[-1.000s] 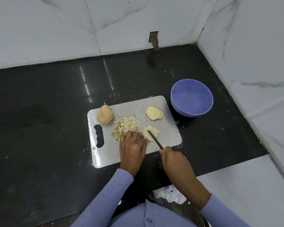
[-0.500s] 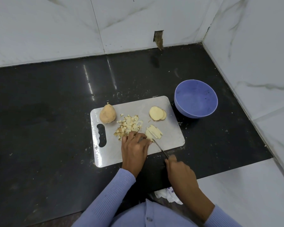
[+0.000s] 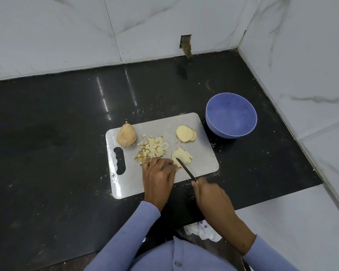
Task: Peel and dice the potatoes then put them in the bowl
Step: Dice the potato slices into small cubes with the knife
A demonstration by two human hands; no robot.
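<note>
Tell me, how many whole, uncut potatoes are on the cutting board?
1. The whole potato sits at the far left corner of the cutting board, beside the diced pile. Other potato there is already cut.

A black polished countertop [image 3: 57, 124] fills the corner between white marble-look wall tiles [image 3: 47, 32]. Where countertop meets back wall, a small rough hole [image 3: 186, 45] breaks the tile. At the countertop's near edge lies crumpled white paper [image 3: 202, 230].
</note>
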